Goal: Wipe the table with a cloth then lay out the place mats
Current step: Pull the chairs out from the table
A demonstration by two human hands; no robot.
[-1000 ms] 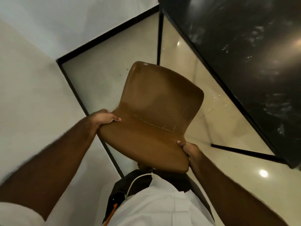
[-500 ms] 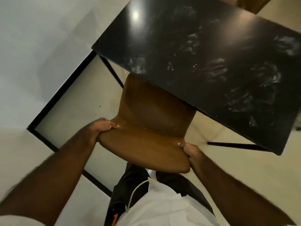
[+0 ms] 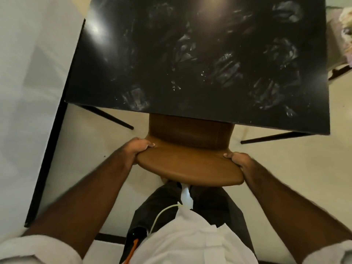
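Two hands (image 3: 136, 149) (image 3: 239, 161) grip chair (image 3: 190, 164), seat under table (image 3: 190, 54)

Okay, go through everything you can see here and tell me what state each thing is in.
Table: black top smeared with whitish marks.
Chair: seat tucked partly under the table's near edge.
Left hand: grips the chair back's left end.
Right hand: grips its right end.

Left hand (image 3: 135, 150) and right hand (image 3: 239, 160) gripping brown chair (image 3: 190, 155) back, seat under smudged black table (image 3: 200, 54)
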